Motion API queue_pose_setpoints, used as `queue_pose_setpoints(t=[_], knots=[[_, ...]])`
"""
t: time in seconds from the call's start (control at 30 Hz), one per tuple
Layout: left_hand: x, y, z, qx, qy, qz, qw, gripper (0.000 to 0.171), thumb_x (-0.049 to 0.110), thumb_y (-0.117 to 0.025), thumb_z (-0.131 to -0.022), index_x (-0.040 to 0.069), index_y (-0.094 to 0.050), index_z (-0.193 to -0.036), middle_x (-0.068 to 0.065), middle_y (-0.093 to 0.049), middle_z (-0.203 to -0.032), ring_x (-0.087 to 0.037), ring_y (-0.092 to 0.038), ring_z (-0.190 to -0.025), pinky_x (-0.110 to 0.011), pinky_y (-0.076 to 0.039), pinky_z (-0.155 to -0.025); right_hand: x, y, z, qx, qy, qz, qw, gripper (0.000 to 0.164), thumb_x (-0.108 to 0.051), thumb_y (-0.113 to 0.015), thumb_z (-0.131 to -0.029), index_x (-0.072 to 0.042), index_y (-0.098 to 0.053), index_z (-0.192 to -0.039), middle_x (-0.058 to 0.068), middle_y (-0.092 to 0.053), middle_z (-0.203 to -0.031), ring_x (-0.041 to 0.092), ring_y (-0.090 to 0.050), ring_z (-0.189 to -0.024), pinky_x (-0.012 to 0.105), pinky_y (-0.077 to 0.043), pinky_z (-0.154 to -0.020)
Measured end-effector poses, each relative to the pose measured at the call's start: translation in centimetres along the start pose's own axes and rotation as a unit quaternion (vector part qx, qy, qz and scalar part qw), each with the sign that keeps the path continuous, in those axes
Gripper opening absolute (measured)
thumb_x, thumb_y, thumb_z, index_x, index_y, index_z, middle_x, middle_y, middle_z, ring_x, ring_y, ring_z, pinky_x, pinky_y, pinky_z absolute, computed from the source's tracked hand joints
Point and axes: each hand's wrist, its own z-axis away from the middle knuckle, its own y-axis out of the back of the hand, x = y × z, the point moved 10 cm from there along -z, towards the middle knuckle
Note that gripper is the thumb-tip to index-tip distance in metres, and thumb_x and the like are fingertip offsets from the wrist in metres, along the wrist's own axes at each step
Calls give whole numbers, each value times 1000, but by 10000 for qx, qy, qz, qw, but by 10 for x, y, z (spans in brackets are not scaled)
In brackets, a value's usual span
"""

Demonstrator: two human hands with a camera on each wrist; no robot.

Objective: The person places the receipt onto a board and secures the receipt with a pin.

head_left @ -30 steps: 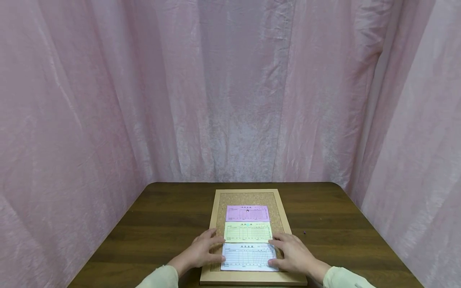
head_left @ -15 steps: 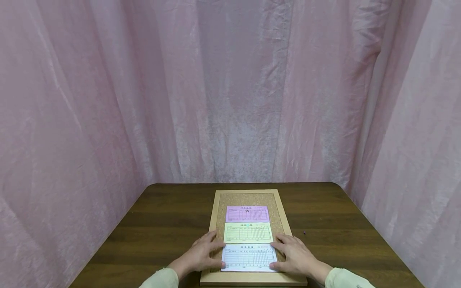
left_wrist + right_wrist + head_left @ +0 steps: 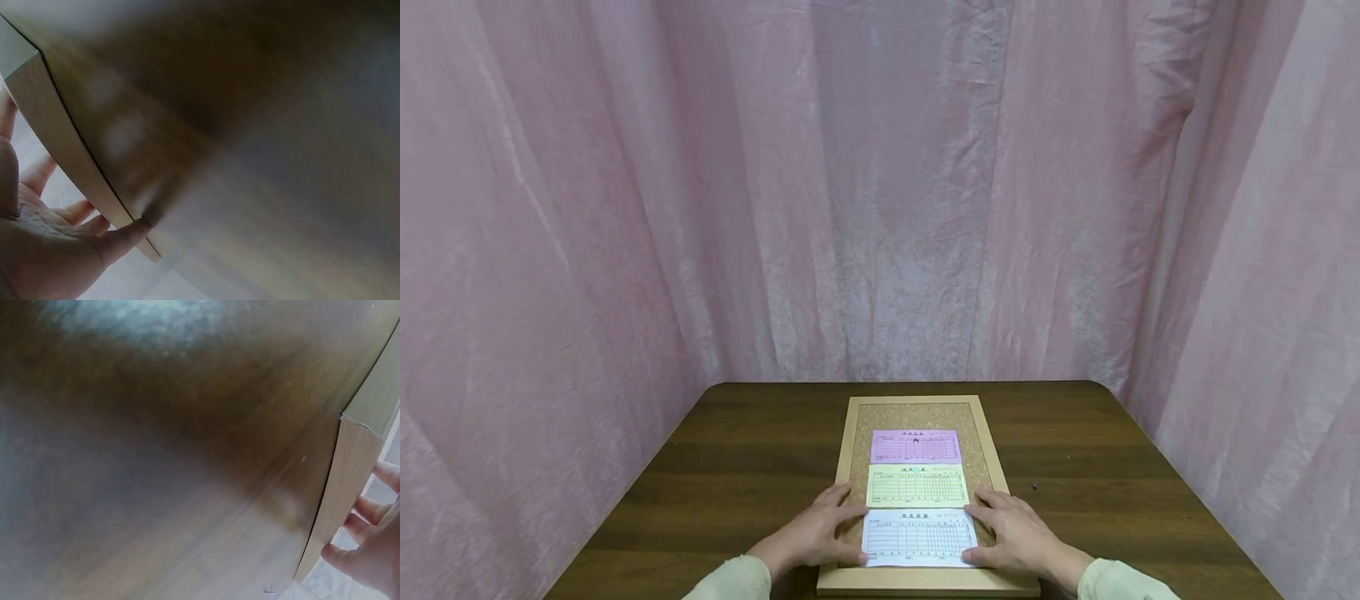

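Observation:
A white printed form (image 3: 917, 537) lies nearest on the framed cork board (image 3: 928, 582). At its left edge my left hand (image 3: 812, 531) rests across the frame, fingers spread, fingertips by the left corners. Mirroring it, my right hand (image 3: 1018, 533) lies over the right frame with fingertips on or beside the right edge. Above the white form are a yellow form (image 3: 917, 487) and, farther up, a purple form (image 3: 895, 448). A small dark pin-like spot (image 3: 915, 441) marks the purple one, a pale blue spot (image 3: 916, 469) the yellow. Both wrist views show fingers along the frame's side.
The board lies on a dark wooden table (image 3: 752, 467). Right of the board sits a tiny purple object (image 3: 1033, 485). Pink curtains (image 3: 910, 208) hang behind the table and on both sides.
Both thumbs have shifted slightly toward the near corners of the white form, mostly in the first half second. The forms and board look practically unmoved.

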Motion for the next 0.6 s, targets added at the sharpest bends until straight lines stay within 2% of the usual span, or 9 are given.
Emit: queue_pose_setpoints(t=[0.27, 0.6], knots=[[-6, 0, 1, -115, 45, -69, 9999, 75, 56, -81, -75, 19, -60, -138, -22, -31, -156, -44, -25, -143, -66, -31, -104, -1, 3, 1, 54, 201, 18, 9998, 79, -60, -74, -79, -2, -63, -131, 27, -46, -144, 48, -43, -131, 67, -33, -102], [-5, 1, 3, -164, 33, -185, 9997, 76, 57, -79, -76, 21, -58, -140, -20, -32, -156, -43, -25, -144, -69, -32, -101, 2, 4, 3, -91, 296, -190, 9993, 79, -60, -75, -79, -2, -62, -132, 27, -44, -146, 52, -40, -131, 70, -32, -100]])
